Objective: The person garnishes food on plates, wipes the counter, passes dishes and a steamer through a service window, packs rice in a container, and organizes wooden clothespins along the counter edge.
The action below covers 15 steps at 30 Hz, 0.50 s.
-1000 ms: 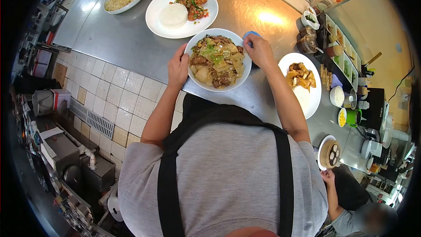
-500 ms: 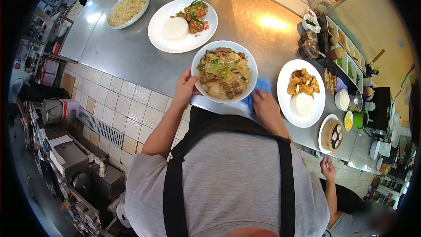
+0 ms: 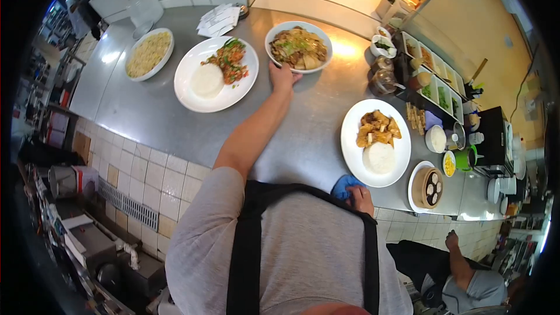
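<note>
My left hand (image 3: 284,77) reaches far over the steel counter (image 3: 291,134), its fingers closed on the near rim of a white bowl (image 3: 299,49) of meat and sliced vegetables. Down by the counter's front edge, my right hand (image 3: 360,199) is closed on a blue cloth (image 3: 346,186). A white plate (image 3: 378,160) with rice and browned meat lies just beyond the cloth. Left of the bowl is an oval plate (image 3: 207,81) with rice and red-and-green topped pieces. A dish of fried rice (image 3: 149,53) stands farther left.
A bamboo steamer (image 3: 427,188) sits on a plate at the right. Paper slips (image 3: 218,20) lie at the back. Sauce jars (image 3: 382,80) and garnish trays (image 3: 437,76) line the back right. Another person (image 3: 466,274) is at the lower right, beyond the counter.
The bowl has moved away from my body to the back of the counter with my left hand. My right hand has drawn the blue cloth toward the front edge.
</note>
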### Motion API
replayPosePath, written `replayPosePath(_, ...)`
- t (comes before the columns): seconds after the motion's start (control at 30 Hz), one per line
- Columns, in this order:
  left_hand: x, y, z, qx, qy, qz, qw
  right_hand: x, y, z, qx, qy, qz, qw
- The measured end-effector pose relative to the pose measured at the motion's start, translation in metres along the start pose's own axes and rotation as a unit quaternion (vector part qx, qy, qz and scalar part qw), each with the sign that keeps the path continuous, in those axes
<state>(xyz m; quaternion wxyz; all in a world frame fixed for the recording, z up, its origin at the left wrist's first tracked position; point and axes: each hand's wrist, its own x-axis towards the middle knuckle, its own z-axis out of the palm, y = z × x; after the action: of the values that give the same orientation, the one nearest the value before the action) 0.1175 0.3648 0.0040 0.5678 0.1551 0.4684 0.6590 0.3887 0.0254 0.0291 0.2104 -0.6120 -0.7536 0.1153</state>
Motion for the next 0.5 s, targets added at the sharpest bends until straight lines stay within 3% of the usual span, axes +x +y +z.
replayPosePath(0.2, 0.079, 0.003, 0.062, -0.035, 0.053, 0.036, 0.997, -0.053, 0.049, -0.008, -0.036, 0.084, 0.155, 0.984)
replayPosePath(0.33, 0.121, 0.007, 0.078, -0.068, 0.045, 0.035, 0.996, -0.042, 0.044, -0.022, -0.054, 0.106, 0.260, 0.958)
replayPosePath(0.5, 0.123, 0.020, 0.065, -0.068, -0.090, 0.009, 0.994, -0.013, 0.040, -0.034, -0.067, 0.177, 0.272, 0.944)
